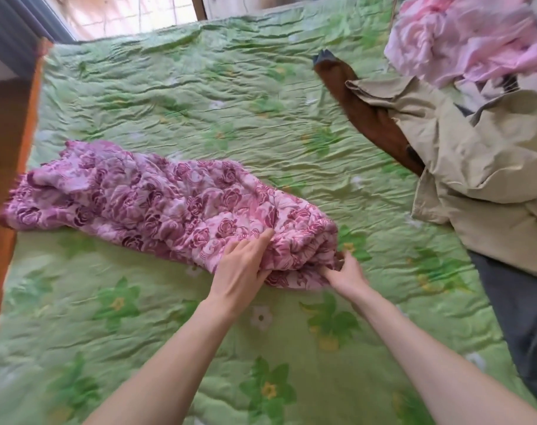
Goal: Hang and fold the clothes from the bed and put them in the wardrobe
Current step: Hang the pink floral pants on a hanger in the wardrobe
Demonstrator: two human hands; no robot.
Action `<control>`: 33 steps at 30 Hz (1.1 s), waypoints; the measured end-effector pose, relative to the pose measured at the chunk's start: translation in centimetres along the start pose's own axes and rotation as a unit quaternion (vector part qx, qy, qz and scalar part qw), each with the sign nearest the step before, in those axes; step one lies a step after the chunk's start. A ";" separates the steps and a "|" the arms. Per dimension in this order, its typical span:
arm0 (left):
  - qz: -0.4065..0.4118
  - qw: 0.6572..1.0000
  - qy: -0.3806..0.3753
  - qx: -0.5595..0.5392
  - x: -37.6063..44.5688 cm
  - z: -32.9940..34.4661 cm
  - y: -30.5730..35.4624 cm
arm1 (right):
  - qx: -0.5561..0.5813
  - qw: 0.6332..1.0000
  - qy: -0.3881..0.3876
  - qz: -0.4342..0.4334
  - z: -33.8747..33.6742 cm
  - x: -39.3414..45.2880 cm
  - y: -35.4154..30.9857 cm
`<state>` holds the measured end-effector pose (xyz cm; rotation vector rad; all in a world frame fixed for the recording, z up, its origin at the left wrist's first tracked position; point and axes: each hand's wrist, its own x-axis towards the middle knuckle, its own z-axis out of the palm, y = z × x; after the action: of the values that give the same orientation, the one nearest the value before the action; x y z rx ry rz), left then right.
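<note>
Both bare forearms reach over the green floral bedspread (156, 96): left hand (241, 265) and right hand (347, 273) curl their fingers into the near-right end of the purple rose-print garment (156, 197), lying crosswise mid-bed.

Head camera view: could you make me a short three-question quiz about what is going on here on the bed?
1. True or false: both hands are on the rose-print cloth.
2. Which lies nearest the pink clothes? A) beige jacket B) rose-print cloth C) the forearms
3. Fill in: the bed cover is ____ with a flower pattern.

Key
1. True: the left hand grips its near end, with fingers on top and thumb below, and the right hand pinches the same end lower down.
2. A: the jacket lies just below the pink pile at the right.
3. Green.
</note>
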<state>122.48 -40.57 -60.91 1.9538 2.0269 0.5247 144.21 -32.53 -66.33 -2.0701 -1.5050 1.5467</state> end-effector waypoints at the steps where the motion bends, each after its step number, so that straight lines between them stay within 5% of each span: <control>1: 0.004 1.000 0.009 0.009 -0.4 -1.7 0.3 | 0.003 1.000 -0.002 -0.016 -0.6 -1.2 -0.6; 15: -0.095 0.977 0.180 -0.068 -6.6 -26.5 7.5 | 0.050 0.966 0.028 -0.254 -17.2 -19.0 -15.1; 22: -0.086 0.926 0.319 -0.182 -2.1 -40.5 13.9 | 0.164 0.898 0.023 -0.408 -26.6 -30.4 -29.8; 30: -0.054 0.914 0.243 -0.322 0.8 -56.7 21.7 | 0.274 0.832 0.041 -0.481 -33.9 -38.9 -42.2; 33: -0.026 0.924 0.243 -0.294 0.0 -61.2 23.8 | 0.274 0.827 0.036 -0.489 -35.9 -41.5 -44.5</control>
<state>116.92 -44.16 4.39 1.4881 1.8424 1.5258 146.62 -28.09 4.21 -0.7743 -1.4581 1.2023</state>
